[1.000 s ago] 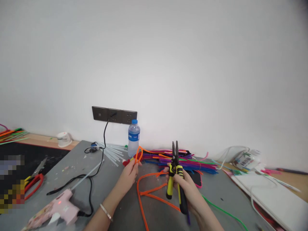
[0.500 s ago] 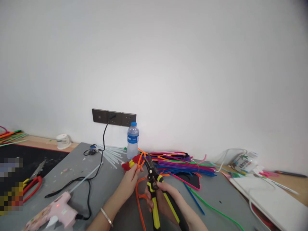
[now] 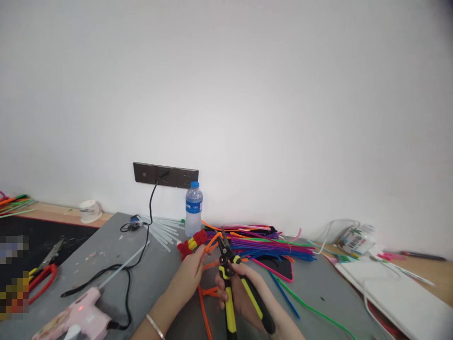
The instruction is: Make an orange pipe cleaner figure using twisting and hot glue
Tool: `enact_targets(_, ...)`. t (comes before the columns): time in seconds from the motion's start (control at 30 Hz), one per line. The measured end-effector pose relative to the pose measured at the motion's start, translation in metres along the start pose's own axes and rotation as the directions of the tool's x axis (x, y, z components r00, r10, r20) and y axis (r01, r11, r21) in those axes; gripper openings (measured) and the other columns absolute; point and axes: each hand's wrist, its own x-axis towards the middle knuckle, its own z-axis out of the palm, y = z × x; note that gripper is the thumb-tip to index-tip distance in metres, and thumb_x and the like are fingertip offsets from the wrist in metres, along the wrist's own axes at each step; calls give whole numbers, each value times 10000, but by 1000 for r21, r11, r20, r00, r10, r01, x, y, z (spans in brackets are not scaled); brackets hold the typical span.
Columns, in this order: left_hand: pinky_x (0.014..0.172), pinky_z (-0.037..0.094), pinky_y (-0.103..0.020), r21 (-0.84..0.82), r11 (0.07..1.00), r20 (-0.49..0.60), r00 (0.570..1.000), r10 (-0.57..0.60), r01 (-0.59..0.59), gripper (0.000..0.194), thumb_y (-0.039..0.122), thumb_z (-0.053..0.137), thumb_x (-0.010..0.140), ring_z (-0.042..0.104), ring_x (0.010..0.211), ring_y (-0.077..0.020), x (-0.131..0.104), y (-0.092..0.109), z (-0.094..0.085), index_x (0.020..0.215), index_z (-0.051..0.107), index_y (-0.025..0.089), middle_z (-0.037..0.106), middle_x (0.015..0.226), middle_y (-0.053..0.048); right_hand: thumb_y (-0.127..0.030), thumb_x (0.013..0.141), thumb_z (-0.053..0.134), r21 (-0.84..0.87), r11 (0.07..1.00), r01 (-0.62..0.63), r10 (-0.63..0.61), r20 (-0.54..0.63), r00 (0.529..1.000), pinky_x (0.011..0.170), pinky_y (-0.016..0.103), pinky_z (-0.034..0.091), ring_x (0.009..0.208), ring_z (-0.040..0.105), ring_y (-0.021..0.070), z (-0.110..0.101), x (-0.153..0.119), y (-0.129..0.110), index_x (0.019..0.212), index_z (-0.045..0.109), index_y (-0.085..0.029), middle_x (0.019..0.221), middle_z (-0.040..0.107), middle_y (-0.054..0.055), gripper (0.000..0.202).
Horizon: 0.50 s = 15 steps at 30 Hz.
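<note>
My left hand (image 3: 193,267) pinches an orange pipe cleaner (image 3: 211,244), bent into a narrow loop above the fingers. Long orange lengths hang below, down to the bottom of the view. In my right hand (image 3: 244,283) are black and yellow pliers (image 3: 230,278), their handles spread and their jaws up beside the orange loop. Whether the jaws touch the loop I cannot tell. Just behind my left hand lies a red and yellow fuzzy piece (image 3: 192,243).
A pile of colored pipe cleaners (image 3: 272,245) lies behind the pliers, near a pink-edged phone (image 3: 274,268). A water bottle (image 3: 193,212) stands by the wall. To the left are a pink glue gun (image 3: 83,314), glue sticks (image 3: 163,231) and red-handled scissors (image 3: 46,274).
The orange loop has tipped over to the right, toward the plier jaws. My left hand has turned slightly, and the red and yellow piece shows more fully. The view has shifted a little.
</note>
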Motion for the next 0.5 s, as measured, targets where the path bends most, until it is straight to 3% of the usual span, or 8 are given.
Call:
enact_targets(0.13, 675, 420, -271, 11, 1000, 17, 1000, 1, -1, 268, 228, 342, 922, 623, 721, -224, 1, -5, 0, 1039, 581, 193, 652, 782, -56, -464, 745, 592, 22, 999, -23, 23, -7, 1000, 586, 305, 470, 512, 520, 152, 9, -11, -9, 957, 642, -169, 677, 596, 22, 366)
enact_targets(0.3, 650, 413, -264, 100, 995, 17, 1000, -8, 6, 249, 185, 345, 902, 620, 696, -220, 4, -12, 1, 947, 590, 201, 642, 723, -44, -439, 777, 597, 28, 999, -31, 30, 5, 1000, 589, 279, 450, 535, 504, 143, 22, -26, -21, 972, 599, -196, 694, 560, 5, 312)
enact_targets(0.5, 615, 387, -241, 124, 992, 28, 1000, -12, 8, 234, 171, 329, 909, 595, 645, -195, 5, -14, 3, 919, 559, 214, 608, 692, -16, -425, 735, 665, 88, 995, -37, 33, 37, 999, 547, 260, 436, 493, 470, 116, 25, -25, -22, 879, 578, -183, 641, 554, -12, 295)
